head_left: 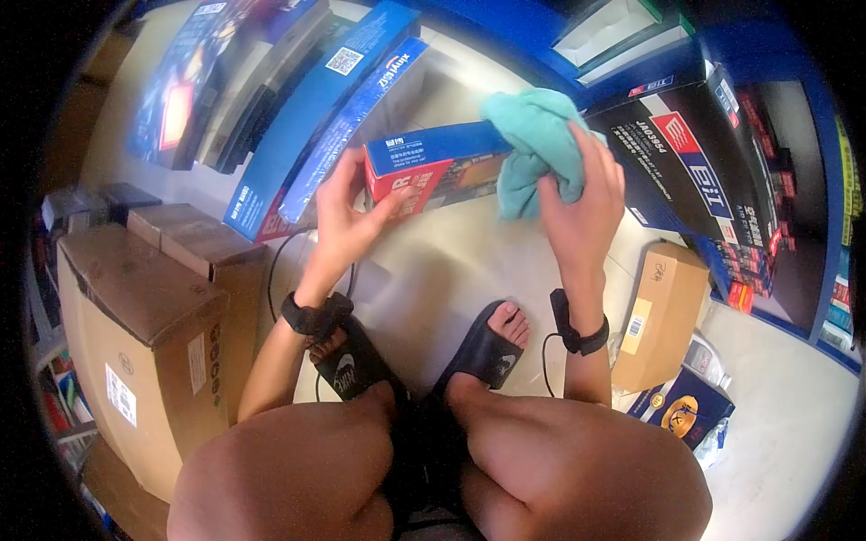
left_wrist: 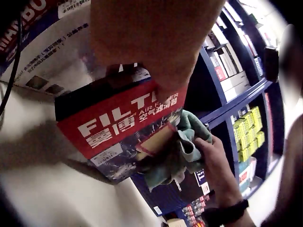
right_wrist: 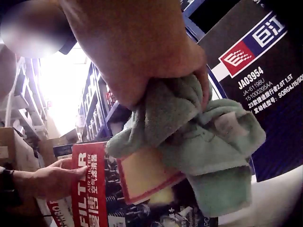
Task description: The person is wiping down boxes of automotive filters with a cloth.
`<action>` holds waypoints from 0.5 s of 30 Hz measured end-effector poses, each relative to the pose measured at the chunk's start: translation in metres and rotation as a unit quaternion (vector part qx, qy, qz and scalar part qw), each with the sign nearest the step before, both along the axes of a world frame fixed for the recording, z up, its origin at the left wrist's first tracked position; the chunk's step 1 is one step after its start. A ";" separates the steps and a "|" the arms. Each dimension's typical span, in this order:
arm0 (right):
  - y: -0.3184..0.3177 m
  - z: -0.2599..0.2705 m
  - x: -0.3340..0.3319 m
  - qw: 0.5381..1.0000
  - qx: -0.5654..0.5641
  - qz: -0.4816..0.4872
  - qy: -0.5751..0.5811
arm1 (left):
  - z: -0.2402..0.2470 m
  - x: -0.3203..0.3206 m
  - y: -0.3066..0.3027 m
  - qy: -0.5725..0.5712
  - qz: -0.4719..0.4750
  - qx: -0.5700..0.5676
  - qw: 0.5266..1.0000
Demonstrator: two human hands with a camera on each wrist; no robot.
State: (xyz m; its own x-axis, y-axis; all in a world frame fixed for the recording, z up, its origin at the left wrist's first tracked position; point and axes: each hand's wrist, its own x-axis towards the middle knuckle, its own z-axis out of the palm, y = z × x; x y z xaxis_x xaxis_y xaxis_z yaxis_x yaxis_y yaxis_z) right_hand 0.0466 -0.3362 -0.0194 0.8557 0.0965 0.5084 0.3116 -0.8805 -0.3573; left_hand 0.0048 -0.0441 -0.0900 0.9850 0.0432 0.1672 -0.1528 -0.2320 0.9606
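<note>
The left hand (head_left: 347,216) grips one end of a red and blue filter box (head_left: 424,167), thumb on its red face. In the right hand (head_left: 586,203) is a bunched green cloth (head_left: 541,144), held against the box's other end. From the left wrist view, the box (left_wrist: 118,123) shows its printed front, with the cloth (left_wrist: 184,151) at its right end below the right hand (left_wrist: 218,163). The right wrist view has the cloth (right_wrist: 203,137) hanging over part of the box (right_wrist: 137,189), while the left hand (right_wrist: 54,179) holds the far end.
Blue boxes (head_left: 307,117) stand at the upper left. Brown cartons (head_left: 144,316) are on the left, and another carton (head_left: 658,316) lies at the right. A large black box (head_left: 686,162) stands by blue shelving at the right. Two sandalled feet are on the pale floor (head_left: 424,270).
</note>
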 end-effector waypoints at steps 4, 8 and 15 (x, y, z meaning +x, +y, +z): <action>0.013 0.018 -0.001 1.000 0.007 -0.006 0.018 | -0.003 0.003 0.001 0.010 0.022 0.015 1.000; 0.022 0.019 -0.005 0.999 0.028 -0.003 0.029 | -0.020 -0.001 -0.003 -0.012 0.027 -0.049 0.998; 0.014 0.008 -0.005 0.999 -0.033 0.027 -0.016 | -0.046 -0.016 -0.012 -0.008 0.018 -0.112 0.993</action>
State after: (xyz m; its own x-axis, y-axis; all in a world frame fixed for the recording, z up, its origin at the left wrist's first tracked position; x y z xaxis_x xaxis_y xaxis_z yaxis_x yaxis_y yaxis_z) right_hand 0.0416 -0.3221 -0.0115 0.8322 0.1754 0.5259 0.3686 -0.8837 -0.2885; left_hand -0.0116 -0.0562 -0.1359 0.9795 0.1157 0.1649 -0.1640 -0.0176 0.9863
